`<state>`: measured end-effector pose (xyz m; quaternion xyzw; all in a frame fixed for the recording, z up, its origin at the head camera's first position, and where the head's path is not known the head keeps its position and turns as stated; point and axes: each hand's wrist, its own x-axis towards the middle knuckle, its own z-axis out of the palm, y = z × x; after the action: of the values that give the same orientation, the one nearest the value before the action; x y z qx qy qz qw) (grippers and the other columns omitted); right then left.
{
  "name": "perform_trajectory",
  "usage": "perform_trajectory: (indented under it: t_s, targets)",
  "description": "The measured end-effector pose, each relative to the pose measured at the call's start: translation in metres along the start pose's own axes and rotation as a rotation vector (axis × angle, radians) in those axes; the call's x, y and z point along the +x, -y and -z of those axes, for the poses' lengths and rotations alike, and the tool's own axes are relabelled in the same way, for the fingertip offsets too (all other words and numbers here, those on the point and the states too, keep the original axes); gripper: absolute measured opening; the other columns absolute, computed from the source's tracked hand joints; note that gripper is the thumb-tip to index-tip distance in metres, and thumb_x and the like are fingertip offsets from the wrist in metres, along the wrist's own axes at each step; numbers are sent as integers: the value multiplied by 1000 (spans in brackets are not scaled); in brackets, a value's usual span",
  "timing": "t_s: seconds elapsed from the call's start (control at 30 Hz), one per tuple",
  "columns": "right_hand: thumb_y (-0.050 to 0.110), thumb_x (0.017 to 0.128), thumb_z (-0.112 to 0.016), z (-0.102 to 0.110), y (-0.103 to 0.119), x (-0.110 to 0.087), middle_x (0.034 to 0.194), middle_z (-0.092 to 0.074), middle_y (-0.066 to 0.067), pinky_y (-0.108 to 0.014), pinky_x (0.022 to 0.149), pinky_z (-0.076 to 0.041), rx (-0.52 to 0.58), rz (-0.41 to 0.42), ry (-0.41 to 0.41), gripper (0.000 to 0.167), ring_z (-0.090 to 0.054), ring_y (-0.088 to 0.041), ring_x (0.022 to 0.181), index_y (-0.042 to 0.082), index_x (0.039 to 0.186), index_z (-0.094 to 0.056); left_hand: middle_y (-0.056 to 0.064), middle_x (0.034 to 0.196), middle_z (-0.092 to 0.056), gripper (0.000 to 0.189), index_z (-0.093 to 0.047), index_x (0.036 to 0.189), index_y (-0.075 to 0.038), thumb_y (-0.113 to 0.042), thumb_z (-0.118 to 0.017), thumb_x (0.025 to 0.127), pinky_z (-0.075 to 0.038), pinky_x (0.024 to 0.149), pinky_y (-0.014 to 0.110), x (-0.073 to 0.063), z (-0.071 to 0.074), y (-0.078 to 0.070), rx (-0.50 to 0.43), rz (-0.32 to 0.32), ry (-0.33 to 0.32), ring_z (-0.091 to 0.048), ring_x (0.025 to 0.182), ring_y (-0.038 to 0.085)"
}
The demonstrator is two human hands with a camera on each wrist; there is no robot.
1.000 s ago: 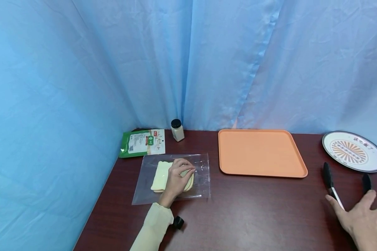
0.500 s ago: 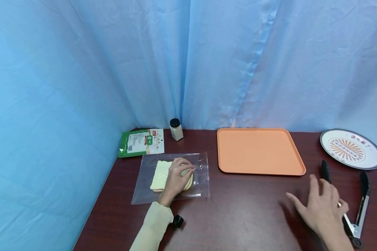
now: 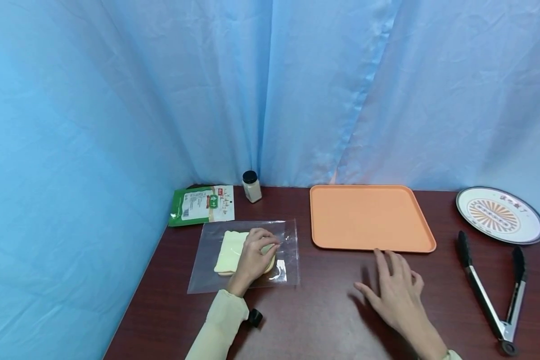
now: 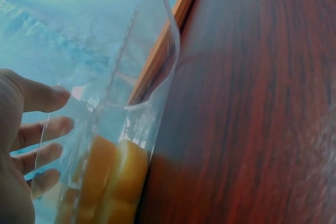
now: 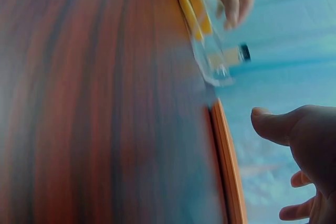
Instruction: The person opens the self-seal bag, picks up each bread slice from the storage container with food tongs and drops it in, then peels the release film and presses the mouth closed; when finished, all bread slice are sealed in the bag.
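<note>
A clear plastic bag (image 3: 290,272) lies on the table with slices of bread (image 3: 228,252) inside. My left hand (image 3: 253,255) is over the bread and pinches the bag's upper film between thumb and forefinger. In the left wrist view the film stands raised at the bag's mouth, and the bread (image 4: 126,177) shows through it. My right hand (image 3: 398,295) hovers in front of the orange tray (image 3: 371,217), fingers spread and holding nothing. To its right, black-tipped tongs (image 3: 483,292) lie spread on the table.
A green-and-white packet (image 3: 202,205) and a black-capped jar (image 3: 252,187) stand behind the bag. At the back right lies a patterned plate (image 3: 528,227). A small black object (image 3: 254,318) is beside my left sleeve. Blue curtains (image 3: 297,100) border the table.
My right hand has left the tongs and moved left across the table to in front of the tray. The tongs stay where they were. My left hand keeps its place on the bag.
</note>
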<state>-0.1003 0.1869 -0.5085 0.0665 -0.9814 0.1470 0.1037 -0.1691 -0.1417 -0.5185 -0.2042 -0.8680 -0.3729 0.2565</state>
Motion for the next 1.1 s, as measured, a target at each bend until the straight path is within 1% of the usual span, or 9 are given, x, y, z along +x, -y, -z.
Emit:
perform_trajectory:
  t_s: [0.13, 0.2, 0.33, 0.47, 0.6, 0.8, 0.9, 1.1]
  targets:
    - [49, 78, -81, -11, 20, 1, 143, -43, -26, -66, 92, -32, 18, 106, -58, 93, -36, -44, 135, 5, 150, -40, 5, 91, -72, 6, -79, 87, -8, -8, -81, 82, -50, 91, 40, -1, -1, 1, 21, 10, 10, -61, 99, 22]
    - [49, 77, -82, -15, 31, 1, 144, -44, -26, -65, 94, -33, 21, 147, -70, 93, -37, -44, 135, 7, 149, -41, 5, 91, -72, 6, -79, 88, -9, -8, -81, 82, -50, 91, 40, -1, -1, 2, 26, 17, 16, -61, 100, 22]
    - [50, 77, -82, -21, 52, 2, 146, -45, -26, -65, 98, -35, 28, 205, -58, 92, -39, -43, 136, 8, 149, -42, 5, 93, -72, 8, -80, 90, -8, -9, -80, 82, -50, 93, 41, -1, 1, 0, 22, 43, 35, -60, 102, 22]
    - [51, 77, -81, -26, 71, 3, 148, -43, -23, -63, 99, -37, 31, 247, -41, 91, -40, -42, 137, 8, 148, -44, 6, 94, -72, 10, -79, 91, -7, -9, -81, 82, -50, 93, 42, 0, 2, 0, 21, 59, 46, -60, 102, 23]
    - [52, 76, -81, -30, 87, 2, 148, -45, -21, -60, 98, -38, 30, 285, -35, 90, -42, -41, 137, 9, 147, -46, 6, 94, -73, 11, -79, 91, -6, -8, -82, 81, -50, 93, 42, 0, 2, 0, 25, 43, 41, -61, 102, 24]
    - [54, 78, -79, -35, 102, 0, 147, -47, -20, -58, 97, -39, 30, 328, 2, 87, -45, -39, 136, 11, 147, -47, 6, 93, -73, 11, -79, 90, -7, -7, -82, 80, -49, 93, 41, 0, 0, 3, 20, 16, 38, -61, 101, 24]
    - [55, 79, -78, -37, 106, -2, 148, -47, -18, -58, 98, -40, 27, 347, 19, 87, -45, -38, 137, 12, 148, -46, 6, 93, -73, 10, -79, 90, -7, -6, -81, 80, -49, 93, 41, -1, 0, 4, 17, 16, 40, -61, 101, 24]
    - [58, 79, -76, -39, 112, -3, 148, -47, -17, -58, 98, -42, 16, 392, 31, 87, -45, -36, 137, 12, 147, -47, 7, 93, -73, 9, -79, 89, -7, -6, -81, 80, -49, 92, 41, 0, 1, 3, 13, 0, 35, -61, 100, 25]
